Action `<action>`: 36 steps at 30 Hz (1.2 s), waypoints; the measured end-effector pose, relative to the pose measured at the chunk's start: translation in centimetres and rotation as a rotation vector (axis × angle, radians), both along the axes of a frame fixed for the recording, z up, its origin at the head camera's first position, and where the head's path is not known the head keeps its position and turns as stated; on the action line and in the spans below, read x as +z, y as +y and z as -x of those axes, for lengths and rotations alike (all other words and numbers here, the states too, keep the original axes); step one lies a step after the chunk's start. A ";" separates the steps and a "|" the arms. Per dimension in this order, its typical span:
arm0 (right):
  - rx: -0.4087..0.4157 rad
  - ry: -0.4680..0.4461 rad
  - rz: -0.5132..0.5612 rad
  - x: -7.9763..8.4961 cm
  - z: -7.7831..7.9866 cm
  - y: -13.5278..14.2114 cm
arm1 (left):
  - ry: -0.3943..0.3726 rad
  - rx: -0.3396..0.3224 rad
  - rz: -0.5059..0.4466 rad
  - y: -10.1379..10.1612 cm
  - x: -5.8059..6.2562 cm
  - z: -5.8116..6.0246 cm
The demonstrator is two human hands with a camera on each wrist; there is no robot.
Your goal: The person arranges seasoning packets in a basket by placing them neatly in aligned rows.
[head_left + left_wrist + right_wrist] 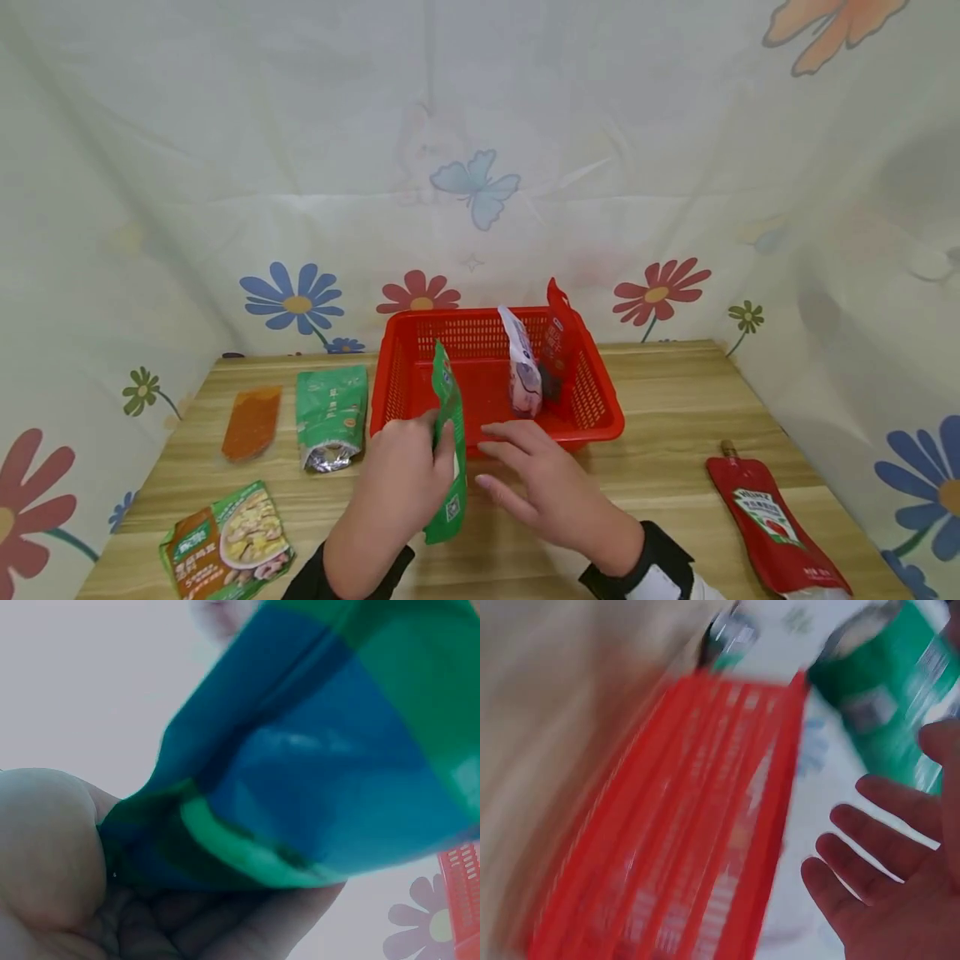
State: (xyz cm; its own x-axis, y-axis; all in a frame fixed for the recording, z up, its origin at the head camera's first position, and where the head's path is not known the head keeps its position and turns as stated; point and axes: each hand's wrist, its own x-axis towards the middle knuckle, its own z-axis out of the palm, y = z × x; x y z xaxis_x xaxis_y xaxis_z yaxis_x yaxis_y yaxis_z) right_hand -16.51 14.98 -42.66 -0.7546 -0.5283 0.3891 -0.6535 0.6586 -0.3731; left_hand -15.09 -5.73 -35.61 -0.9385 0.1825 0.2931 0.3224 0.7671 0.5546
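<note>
My left hand pinches a green snack packet between thumb and fingers, holding it upright at the front edge of the red basket. In the left wrist view the packet fills much of the picture, showing green and blue. My right hand is just right of the packet, fingers spread and holding nothing. The right wrist view shows the same loose right hand beside the blurred packet. Inside the basket, a white-and-pink packet and a red packet stand at the right side.
Left of the basket lie a green pouch with a silver end and an orange-brown packet. A brown-and-green food packet is at the front left. A red Heinz ketchup pouch lies at the right. Behind hangs a flowered curtain.
</note>
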 end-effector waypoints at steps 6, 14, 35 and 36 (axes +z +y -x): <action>-0.171 0.114 -0.162 -1.0 2.7 2.8 | -0.055 -0.030 0.004 -0.5 0.4 0.3; -0.273 -0.007 -0.303 -1.5 4.3 4.5 | -0.078 -0.026 0.019 -0.6 1.5 1.5; -0.250 0.017 -0.352 -2.3 5.5 5.3 | -0.288 0.000 0.196 1.6 4.6 10.0; -0.247 0.018 -0.348 -2.3 5.5 5.3 | -0.307 0.001 0.211 1.7 4.6 10.6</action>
